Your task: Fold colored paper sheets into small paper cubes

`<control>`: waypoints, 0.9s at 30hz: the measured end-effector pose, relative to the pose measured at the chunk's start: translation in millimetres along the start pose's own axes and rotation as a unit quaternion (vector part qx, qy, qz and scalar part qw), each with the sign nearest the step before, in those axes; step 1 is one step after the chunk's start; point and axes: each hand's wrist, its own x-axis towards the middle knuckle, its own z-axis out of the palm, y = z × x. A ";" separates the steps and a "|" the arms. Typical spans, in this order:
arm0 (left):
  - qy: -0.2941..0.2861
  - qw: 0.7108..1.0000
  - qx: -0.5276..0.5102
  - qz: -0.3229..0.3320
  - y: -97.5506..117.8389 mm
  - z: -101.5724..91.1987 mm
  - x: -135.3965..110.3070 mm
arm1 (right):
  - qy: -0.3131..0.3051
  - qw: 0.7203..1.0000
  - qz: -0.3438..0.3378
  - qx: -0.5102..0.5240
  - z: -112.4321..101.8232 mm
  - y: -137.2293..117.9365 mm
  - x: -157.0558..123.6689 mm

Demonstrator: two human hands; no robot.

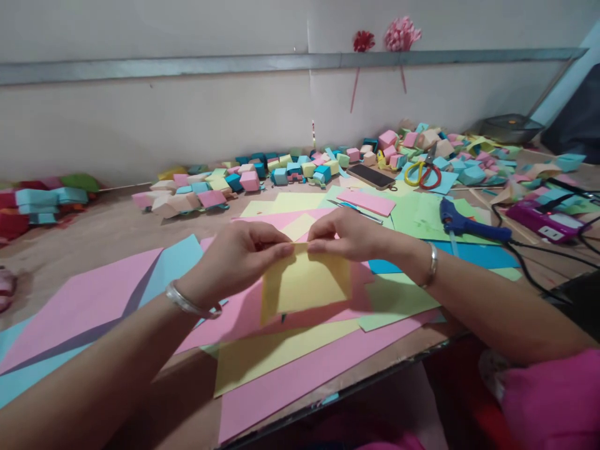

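A yellow sheet of paper (312, 284) is held up between both hands, folded over along its top edge. My left hand (244, 253) pinches that edge from the left, thumb and fingers pressed together. Close beside it, my right hand (344, 234) pinches the same edge from the right. The paper's lower part hangs toward me over pink sheets (210, 337). Underneath and nearer the table edge lie another yellow sheet (262, 353) and a long pink sheet (300, 384). The fingertips behind the paper are partly hidden.
Small folded paper boxes (249, 181) line the wall. On the right lie a blue glue gun (473, 225), scissors (423, 174), a phone (372, 176) and a purple power strip (544, 219) with black cables. Pink and blue sheets (94, 294) spread at left.
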 end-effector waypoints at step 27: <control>0.257 0.939 -0.230 0.021 -41.2 11.5 16.5 | 0.184 0.958 0.079 0.204 25.7 49.3 8.5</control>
